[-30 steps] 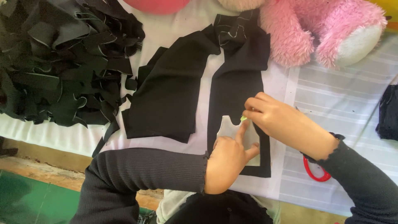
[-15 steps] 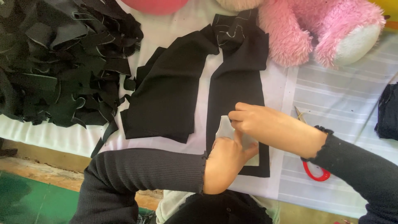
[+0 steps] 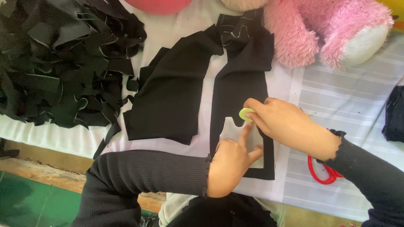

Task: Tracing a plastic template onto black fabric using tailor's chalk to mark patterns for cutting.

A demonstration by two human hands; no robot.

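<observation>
My left hand (image 3: 231,162) presses a small grey pattern piece (image 3: 231,130) flat onto a strip of black fabric (image 3: 240,90) with its fingers spread. My right hand (image 3: 286,124) pinches a round light-green chalk disc (image 3: 245,114) and holds it against the top right edge of the pattern. A second, wider piece of black fabric (image 3: 172,92) lies just to the left of the strip. Both arms wear dark ribbed sleeves.
A heap of cut black fabric scraps (image 3: 59,63) fills the left side of the white table cover (image 3: 336,101). A pink plush toy (image 3: 328,29) lies at the top right. Red-handled scissors (image 3: 320,171) sit under my right wrist. More dark cloth (image 3: 395,113) is at the right edge.
My right hand has slid left and up along the pattern's edge, and the green chalk disc now shows at its fingertips. My left hand stays pressed on the pattern.
</observation>
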